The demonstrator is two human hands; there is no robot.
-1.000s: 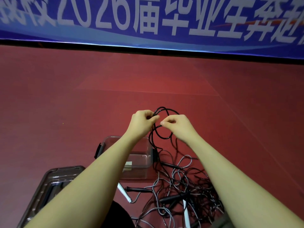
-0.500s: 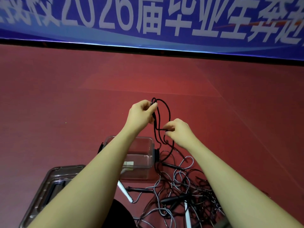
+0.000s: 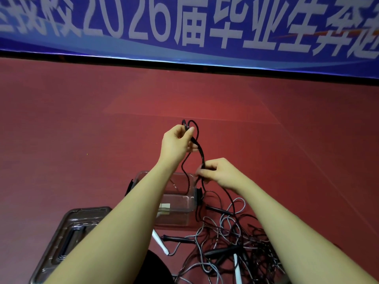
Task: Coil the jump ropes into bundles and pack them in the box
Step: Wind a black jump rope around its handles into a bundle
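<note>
My left hand (image 3: 178, 144) is raised and pinches the top of a black jump rope (image 3: 202, 154) folded into narrow loops. Lower and to the right, my right hand (image 3: 220, 173) grips the same rope's strands, which trail down to the floor. A tangled pile of black and grey jump ropes (image 3: 227, 244) with black and white handles lies on the red floor below my right arm. The clear plastic box (image 3: 180, 201) stands open under my hands, partly hidden by my left forearm.
The box's clear lid (image 3: 67, 238) lies on the floor at the lower left. A blue banner (image 3: 184, 27) with white characters runs along the far edge of the red floor (image 3: 82, 140). A dark shape (image 3: 151, 269) sits at the bottom centre.
My left hand has risen with the top of the loops. My right hand has slid down and to the right along the rope, stretching the round coil into long narrow loops.
</note>
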